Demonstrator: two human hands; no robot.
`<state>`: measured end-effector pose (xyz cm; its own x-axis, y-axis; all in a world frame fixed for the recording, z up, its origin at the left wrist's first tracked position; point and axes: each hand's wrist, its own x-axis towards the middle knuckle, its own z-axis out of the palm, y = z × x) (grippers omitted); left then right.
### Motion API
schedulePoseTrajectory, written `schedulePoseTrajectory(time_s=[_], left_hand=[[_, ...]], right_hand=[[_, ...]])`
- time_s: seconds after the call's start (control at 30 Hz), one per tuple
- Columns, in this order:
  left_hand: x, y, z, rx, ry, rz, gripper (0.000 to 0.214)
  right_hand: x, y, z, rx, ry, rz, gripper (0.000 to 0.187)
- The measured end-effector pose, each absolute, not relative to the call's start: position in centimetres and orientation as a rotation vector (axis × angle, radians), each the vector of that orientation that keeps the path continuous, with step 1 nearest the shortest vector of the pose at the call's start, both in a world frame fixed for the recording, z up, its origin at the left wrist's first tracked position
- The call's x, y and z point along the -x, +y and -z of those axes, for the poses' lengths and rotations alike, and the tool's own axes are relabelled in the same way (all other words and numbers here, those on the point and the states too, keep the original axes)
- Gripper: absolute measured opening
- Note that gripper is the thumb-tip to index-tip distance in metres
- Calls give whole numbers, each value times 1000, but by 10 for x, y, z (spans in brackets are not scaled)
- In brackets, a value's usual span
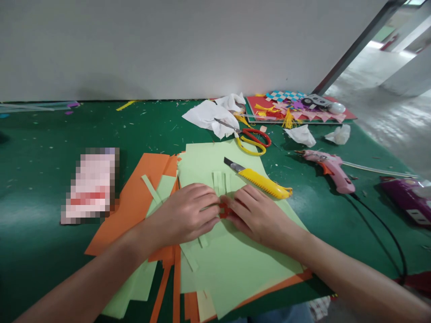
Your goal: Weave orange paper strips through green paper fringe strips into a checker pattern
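My left hand and my right hand meet over a light green paper sheet. Between their fingertips they pinch a small piece of orange and green paper strips, mostly covered by the fingers; it appears interlaced. Narrow green strips stick out beyond the fingers. A yellow utility knife, blade showing, lies just past my right hand. Under my left forearm are orange paper sheets with loose green and orange strips around them.
Scissors with red and yellow handles rest at the sheet's far edge, beside crumpled white tissue. A pink glue gun with its cord lies right, near a purple object. A blurred-out pink item is left. A grey panel stands behind.
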<state>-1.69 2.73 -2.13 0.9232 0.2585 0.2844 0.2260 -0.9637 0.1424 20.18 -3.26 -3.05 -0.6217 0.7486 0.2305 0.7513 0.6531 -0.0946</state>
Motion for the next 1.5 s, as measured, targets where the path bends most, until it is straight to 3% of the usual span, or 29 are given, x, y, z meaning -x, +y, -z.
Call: schedulePoseTrajectory(time_s=[0.73,1.37,1.5], left_hand=[[23,30,19,-2989,385,-476,20],[18,24,25,-2938,489,-419,20],[17,24,24,-2936,478,-396,18]], right_hand=[[-203,-33,30,1195,-2529,-132,41],[-204,-37,29,1271,-2382,-225,26],[-207,-37,27,1250,-2383,-231,37]])
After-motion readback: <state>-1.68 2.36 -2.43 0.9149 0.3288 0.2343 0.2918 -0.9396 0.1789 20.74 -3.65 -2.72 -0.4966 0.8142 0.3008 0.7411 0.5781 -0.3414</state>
